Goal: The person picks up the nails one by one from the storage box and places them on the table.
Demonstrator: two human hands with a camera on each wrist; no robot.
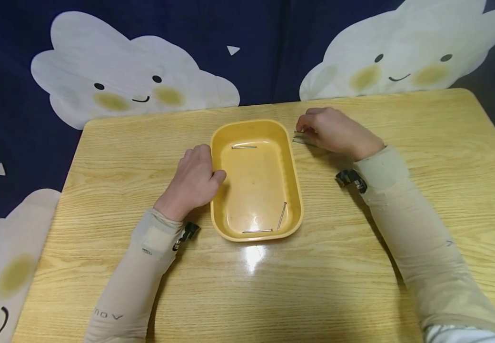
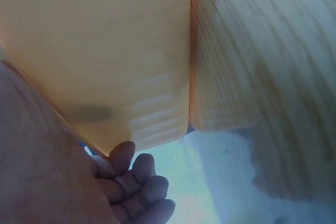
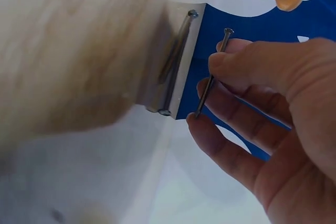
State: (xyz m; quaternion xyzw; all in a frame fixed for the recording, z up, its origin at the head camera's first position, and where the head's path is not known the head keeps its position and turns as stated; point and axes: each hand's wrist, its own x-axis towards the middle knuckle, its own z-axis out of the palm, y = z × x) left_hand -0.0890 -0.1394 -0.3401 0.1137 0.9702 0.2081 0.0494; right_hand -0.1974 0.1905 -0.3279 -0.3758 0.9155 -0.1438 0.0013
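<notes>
My left hand (image 1: 196, 181) holds the left rim of a yellow plastic tray (image 1: 300, 205), its thumb over the rim and its curled fingers outside the wall. In the left wrist view the fingertips (image 2: 152, 182) show beside the tray's wall (image 2: 126, 40); the thumb is hidden. Just right of the tray's far corner, my right hand (image 1: 333, 131) pinches a metal nail (image 3: 208, 88) between thumb and fingers. At least two more nails (image 3: 174, 77) lie on the table close to that hand. Inside the tray are three nails: one far (image 1: 244, 147), one near (image 1: 257, 231), one at the right (image 1: 282, 216).
The light wood table (image 1: 247, 295) extends around the tray on every side. Behind it hangs a dark blue curtain (image 1: 269, 52) with white smiling clouds. A small black camera (image 1: 351, 180) is worn at each wrist.
</notes>
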